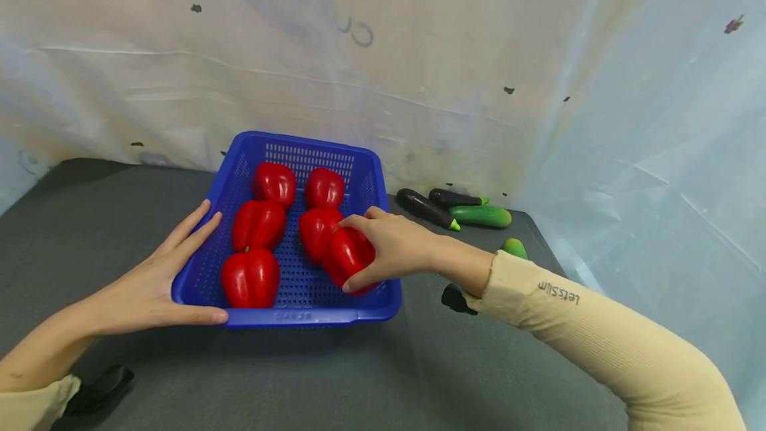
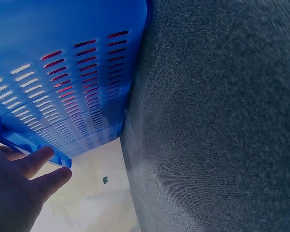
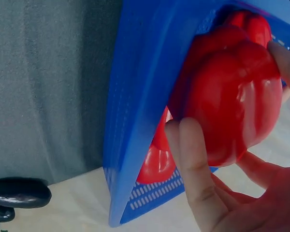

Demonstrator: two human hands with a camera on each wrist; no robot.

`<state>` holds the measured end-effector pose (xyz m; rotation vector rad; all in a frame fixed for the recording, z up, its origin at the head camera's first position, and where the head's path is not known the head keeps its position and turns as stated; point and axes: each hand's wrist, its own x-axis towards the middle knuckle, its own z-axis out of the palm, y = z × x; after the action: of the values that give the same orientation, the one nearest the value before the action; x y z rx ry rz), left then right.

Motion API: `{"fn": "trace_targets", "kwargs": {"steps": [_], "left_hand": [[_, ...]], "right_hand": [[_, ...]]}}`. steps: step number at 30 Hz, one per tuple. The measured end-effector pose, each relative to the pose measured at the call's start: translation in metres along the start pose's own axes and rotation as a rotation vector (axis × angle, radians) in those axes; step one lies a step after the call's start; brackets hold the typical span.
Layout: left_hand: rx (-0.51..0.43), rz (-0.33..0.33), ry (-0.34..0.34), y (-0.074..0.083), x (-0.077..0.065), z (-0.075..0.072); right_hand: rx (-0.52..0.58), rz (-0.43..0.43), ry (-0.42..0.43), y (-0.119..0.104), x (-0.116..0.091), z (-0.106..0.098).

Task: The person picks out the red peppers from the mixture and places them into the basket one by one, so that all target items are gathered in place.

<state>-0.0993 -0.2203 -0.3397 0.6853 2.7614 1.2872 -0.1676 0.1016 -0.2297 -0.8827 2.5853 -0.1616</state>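
Observation:
A blue plastic basket (image 1: 311,316) with slotted walls stands on the dark table, holding several red bell peppers. Three peppers line its left side, such as the front one (image 1: 250,279), and two more (image 1: 324,188) sit to the right of them. My right hand (image 1: 395,245) grips another red bell pepper (image 3: 234,99) in the basket's front right part, with thumb and fingers around its sides. The left hand (image 1: 152,288) rests on the basket's left front corner, thumb along the front rim and fingers spread beside the left rim. In the left wrist view, its fingertips (image 2: 55,181) lie near the rim.
Right of the basket lie two eggplants (image 1: 426,209), a green cucumber-like vegetable (image 1: 481,216) and another green vegetable (image 1: 514,247), partly hidden by the right sleeve. Plastic sheeting (image 1: 419,52) hangs behind the grey table (image 1: 335,378) and along its right side.

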Motion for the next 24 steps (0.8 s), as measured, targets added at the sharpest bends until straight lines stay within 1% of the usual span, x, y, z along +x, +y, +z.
{"fn": "trace_targets", "kwargs": {"steps": [7,14,19,24], "left_hand": [[-0.007,0.003,0.001,0.0,0.0,0.0],[-0.001,-0.008,0.001,0.001,0.0,0.001],[-0.003,-0.013,0.002,0.001,-0.001,0.001],[-0.009,-0.018,0.003,0.001,-0.001,0.001]], "right_hand": [[-0.023,0.008,-0.076,-0.009,0.009,0.006],[-0.073,0.0,-0.131,-0.015,0.019,0.014],[-0.103,0.023,-0.142,-0.019,0.027,0.019],[-0.108,0.068,-0.12,-0.02,0.033,0.022]]}}
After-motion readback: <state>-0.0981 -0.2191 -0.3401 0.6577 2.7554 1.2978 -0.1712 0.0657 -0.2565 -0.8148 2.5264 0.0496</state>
